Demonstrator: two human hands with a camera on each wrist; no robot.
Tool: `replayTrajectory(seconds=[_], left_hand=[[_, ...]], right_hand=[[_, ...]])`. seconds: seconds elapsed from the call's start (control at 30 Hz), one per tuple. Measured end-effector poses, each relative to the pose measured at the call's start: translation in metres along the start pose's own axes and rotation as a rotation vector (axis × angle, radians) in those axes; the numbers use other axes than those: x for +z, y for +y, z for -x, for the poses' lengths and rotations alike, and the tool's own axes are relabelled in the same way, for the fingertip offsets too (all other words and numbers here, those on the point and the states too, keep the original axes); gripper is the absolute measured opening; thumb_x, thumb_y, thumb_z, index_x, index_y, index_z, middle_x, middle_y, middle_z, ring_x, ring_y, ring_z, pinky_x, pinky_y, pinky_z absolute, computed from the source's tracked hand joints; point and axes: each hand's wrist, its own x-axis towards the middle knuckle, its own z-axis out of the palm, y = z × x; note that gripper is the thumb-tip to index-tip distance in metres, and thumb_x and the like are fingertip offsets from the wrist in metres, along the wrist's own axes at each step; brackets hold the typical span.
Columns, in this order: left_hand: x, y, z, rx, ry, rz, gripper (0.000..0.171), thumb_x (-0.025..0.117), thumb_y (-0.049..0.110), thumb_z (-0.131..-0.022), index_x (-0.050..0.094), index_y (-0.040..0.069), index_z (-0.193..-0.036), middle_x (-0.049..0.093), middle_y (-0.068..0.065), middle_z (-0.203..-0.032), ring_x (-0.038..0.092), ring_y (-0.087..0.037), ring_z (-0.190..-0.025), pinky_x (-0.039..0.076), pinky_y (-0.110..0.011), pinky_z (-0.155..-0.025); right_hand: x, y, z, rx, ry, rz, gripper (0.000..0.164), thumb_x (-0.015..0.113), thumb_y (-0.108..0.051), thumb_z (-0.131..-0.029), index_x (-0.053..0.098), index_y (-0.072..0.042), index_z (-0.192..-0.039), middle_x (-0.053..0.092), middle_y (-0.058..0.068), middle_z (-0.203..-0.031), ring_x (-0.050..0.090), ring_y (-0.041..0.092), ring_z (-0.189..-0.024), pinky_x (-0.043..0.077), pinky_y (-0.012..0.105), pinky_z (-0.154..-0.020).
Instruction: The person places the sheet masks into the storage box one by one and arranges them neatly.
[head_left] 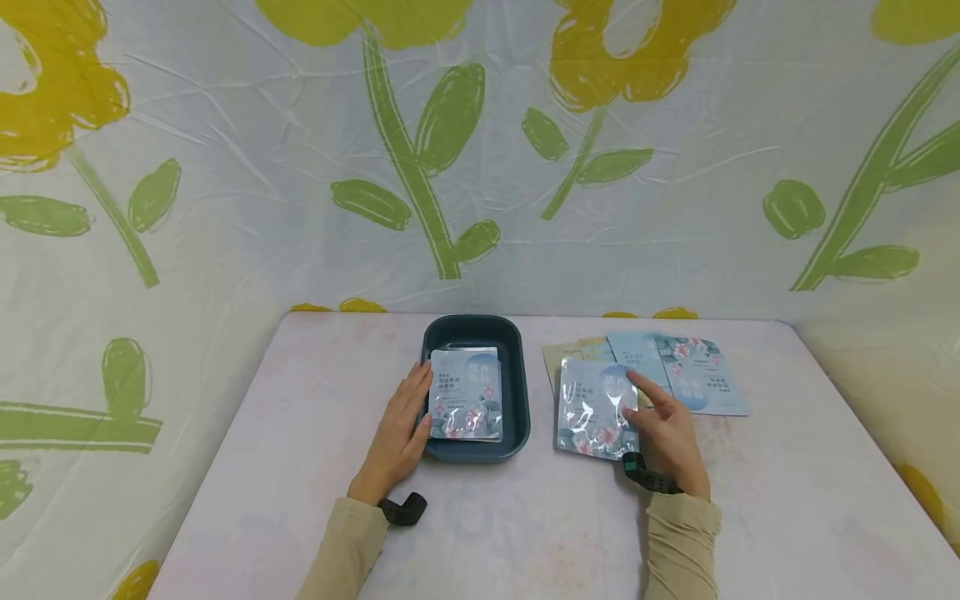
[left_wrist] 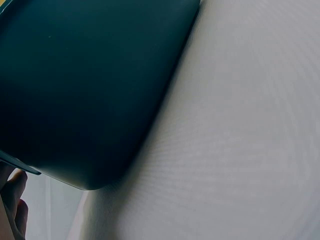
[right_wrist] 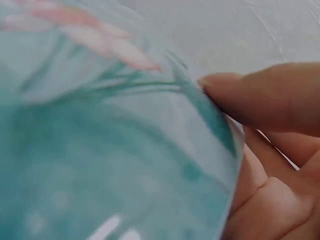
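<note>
In the head view my right hand [head_left: 670,437] pinches a light blue, flower-printed face mask packet [head_left: 596,404] at its right edge. The right wrist view shows the packet [right_wrist: 125,135] close up, with the thumb [right_wrist: 275,97] at its edge. My left hand [head_left: 393,433] lies along the left side of a dark blue-green tray [head_left: 515,400], fingers nearly straight and touching its rim. Inside the tray sits a small stack of similar packets [head_left: 465,396]. Filling much of the left wrist view is the tray's outer wall [left_wrist: 95,85], with some fingers [left_wrist: 14,192] at the lower left.
Behind the right hand, overlapping packets lie on the table: a blue flowered one [head_left: 697,371], a plain light blue one [head_left: 633,348] and yellowish ones [head_left: 558,354]. A pale cloth covers the table [head_left: 510,533]. Flower-printed fabric [head_left: 300,250] hangs at the back and sides.
</note>
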Motion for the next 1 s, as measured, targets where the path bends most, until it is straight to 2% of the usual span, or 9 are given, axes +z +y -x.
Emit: replayTrajectory(seconds=[0.1,0.23,0.33,0.43,0.53,0.7,0.8,0.9,1.0], left_hand=[[0.0,0.0,0.0,-0.005,-0.003,-0.005,0.06,0.041,0.022,-0.1,0.028,0.002,-0.155,0.023,-0.008,-0.163,0.017,-0.029,-0.151,0.02,-0.058,-0.116],[0.0,0.0,0.0,-0.008,-0.006,-0.004,0.06,0.041,0.021,-0.1,0.029,0.002,-0.155,0.023,-0.007,-0.164,0.016,-0.028,-0.151,0.02,-0.058,-0.116],[0.0,0.0,0.0,-0.011,-0.005,-0.001,0.06,0.043,0.018,-0.099,0.029,0.001,-0.155,0.022,-0.007,-0.164,0.016,-0.028,-0.151,0.019,-0.058,-0.116],[0.0,0.0,0.0,-0.013,-0.004,-0.001,0.061,0.045,0.016,-0.098,0.028,0.002,-0.155,0.022,-0.007,-0.164,0.016,-0.028,-0.151,0.019,-0.058,-0.116],[0.0,0.0,0.0,-0.012,-0.004,-0.001,0.061,0.045,0.015,-0.098,0.029,0.001,-0.155,0.023,-0.007,-0.164,0.016,-0.028,-0.151,0.02,-0.059,-0.116],[0.0,0.0,0.0,-0.011,-0.006,0.005,0.059,0.042,0.018,-0.099,0.029,0.0,-0.154,0.022,-0.007,-0.164,0.016,-0.028,-0.151,0.019,-0.058,-0.117],[0.0,0.0,-0.001,-0.012,-0.007,0.008,0.059,0.041,0.021,-0.1,0.029,0.0,-0.154,0.022,-0.007,-0.164,0.016,-0.028,-0.151,0.019,-0.058,-0.117],[0.0,0.0,-0.001,-0.011,-0.004,0.008,0.059,0.041,0.021,-0.1,0.029,0.001,-0.155,0.023,-0.007,-0.164,0.016,-0.028,-0.151,0.019,-0.058,-0.116],[0.0,0.0,-0.001,-0.008,-0.004,0.01,0.06,0.043,0.018,-0.099,0.028,0.001,-0.155,0.023,-0.008,-0.164,0.016,-0.029,-0.151,0.019,-0.058,-0.116]], right_hand=[[0.002,0.0,-0.001,0.017,0.002,-0.122,0.062,0.06,-0.003,-0.097,0.036,-0.006,-0.154,0.025,0.017,-0.16,0.057,0.004,-0.084,0.048,0.014,-0.074],[0.007,0.0,-0.004,-0.007,-0.027,-0.417,0.064,0.052,0.005,-0.098,0.029,-0.006,-0.156,0.019,0.013,-0.163,0.056,0.008,-0.115,0.052,0.017,-0.088],[0.013,0.0,-0.007,-0.075,-0.065,-0.569,0.066,0.046,0.013,-0.096,0.026,-0.003,-0.156,0.016,0.013,-0.164,0.056,0.012,-0.122,0.052,0.021,-0.091],[0.019,0.001,-0.009,-0.152,-0.139,-0.669,0.07,0.039,0.021,-0.093,0.019,0.0,-0.157,0.006,0.013,-0.166,0.05,0.014,-0.13,0.051,0.022,-0.094],[0.024,0.001,-0.012,-0.207,-0.232,-0.785,0.075,0.031,0.027,-0.091,0.011,0.0,-0.158,-0.005,0.012,-0.166,0.037,0.013,-0.14,0.05,0.022,-0.095],[0.034,-0.002,-0.015,-0.266,-0.393,-1.03,0.079,0.022,0.028,-0.09,-0.002,-0.003,-0.158,-0.016,0.005,-0.166,0.018,0.016,-0.149,0.055,0.023,-0.085],[0.041,-0.005,-0.017,-0.286,-0.501,-1.176,0.081,0.018,0.028,-0.089,-0.01,-0.005,-0.157,-0.022,0.0,-0.164,0.009,0.017,-0.151,0.056,0.026,-0.084],[0.051,-0.007,-0.019,-0.292,-0.57,-1.227,0.084,0.016,0.029,-0.088,-0.015,-0.007,-0.156,-0.028,-0.001,-0.162,0.003,0.017,-0.152,0.056,0.027,-0.084],[0.062,-0.011,-0.02,-0.268,-0.58,-1.2,0.086,0.015,0.03,-0.085,-0.014,-0.007,-0.157,-0.027,-0.001,-0.162,0.005,0.017,-0.151,0.055,0.026,-0.085]])
